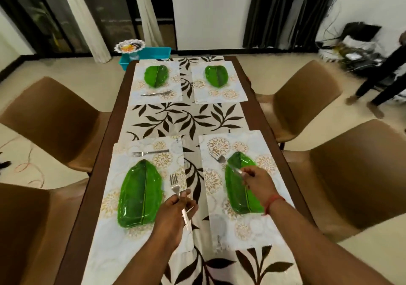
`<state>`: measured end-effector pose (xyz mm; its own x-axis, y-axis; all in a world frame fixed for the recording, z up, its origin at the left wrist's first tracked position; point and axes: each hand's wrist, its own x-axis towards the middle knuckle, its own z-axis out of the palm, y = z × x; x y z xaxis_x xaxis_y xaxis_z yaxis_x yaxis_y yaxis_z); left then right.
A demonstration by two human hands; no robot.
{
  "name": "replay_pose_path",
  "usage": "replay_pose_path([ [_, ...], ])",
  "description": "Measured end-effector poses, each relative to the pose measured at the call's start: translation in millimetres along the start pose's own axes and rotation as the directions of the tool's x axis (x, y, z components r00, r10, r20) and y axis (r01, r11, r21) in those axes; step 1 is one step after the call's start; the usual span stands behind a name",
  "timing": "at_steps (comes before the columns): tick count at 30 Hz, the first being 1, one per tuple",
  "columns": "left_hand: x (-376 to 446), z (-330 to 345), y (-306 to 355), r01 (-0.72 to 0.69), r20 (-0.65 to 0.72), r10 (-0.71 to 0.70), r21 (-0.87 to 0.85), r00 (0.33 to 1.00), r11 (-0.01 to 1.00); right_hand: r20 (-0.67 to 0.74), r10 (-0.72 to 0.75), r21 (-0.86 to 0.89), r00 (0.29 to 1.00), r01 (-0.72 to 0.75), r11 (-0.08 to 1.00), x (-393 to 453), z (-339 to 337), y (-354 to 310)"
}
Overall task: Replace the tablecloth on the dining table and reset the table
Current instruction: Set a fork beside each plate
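Note:
A cream tablecloth (186,118) with dark leaf print covers the dining table. Several pale floral placemats lie on it, each bearing a green leaf-shaped plate: near left (138,194), near right (241,183), far left (156,75), far right (217,75). My left hand (173,214) grips a fork (175,186) by its handle, tines pointing away, between the two near mats. My right hand (256,181) pinches another fork (222,159) over the near right plate, its tines above the mat's far left part. One fork (150,152) lies beyond the near left plate, another (156,93) on the far left mat.
Brown chairs stand along both sides: two on the left (55,120), two on the right (307,91). A turquoise tray (151,53) and a patterned bowl (130,45) sit beyond the table's far end. A person's legs (377,82) are at the far right by cluttered bags.

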<state>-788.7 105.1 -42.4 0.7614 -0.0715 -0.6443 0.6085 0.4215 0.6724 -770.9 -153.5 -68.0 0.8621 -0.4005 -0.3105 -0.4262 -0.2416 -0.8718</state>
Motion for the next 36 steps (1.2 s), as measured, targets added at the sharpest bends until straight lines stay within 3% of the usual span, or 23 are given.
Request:
replay_pose_path([
  [6,8,37,-9,-0.090,-0.150,0.078,-0.073,0.986,0.993,0.064,-0.056,-0.293,0.996,0.072,0.953,162,-52,12],
  [10,-13,42,-13,-0.157,-0.290,0.123,-0.096,0.949,0.983,0.147,-0.045,-0.444,0.988,0.107,0.890,226,-51,23],
  [15,-51,35,-24,-0.228,-0.460,0.186,-0.038,0.868,0.973,0.271,-0.020,-0.566,0.962,0.176,0.805,261,-30,25],
  [21,-72,32,-37,-0.261,-0.515,0.191,-0.068,0.836,0.963,0.205,-0.083,-0.683,0.975,0.203,0.701,242,-31,15],
  [24,-71,39,-46,-0.239,-0.499,0.150,-0.119,0.854,0.964,0.165,-0.183,-0.594,0.969,0.246,0.766,211,-37,15],
  [28,-68,67,-55,-0.210,-0.400,0.138,-0.140,0.906,0.968,0.254,-0.332,-0.345,0.908,0.406,0.847,134,-43,21],
  [36,-79,142,-117,-0.098,-0.083,0.091,-0.075,0.992,0.992,0.413,-0.288,-0.092,0.864,0.354,0.931,-75,-82,37],
])
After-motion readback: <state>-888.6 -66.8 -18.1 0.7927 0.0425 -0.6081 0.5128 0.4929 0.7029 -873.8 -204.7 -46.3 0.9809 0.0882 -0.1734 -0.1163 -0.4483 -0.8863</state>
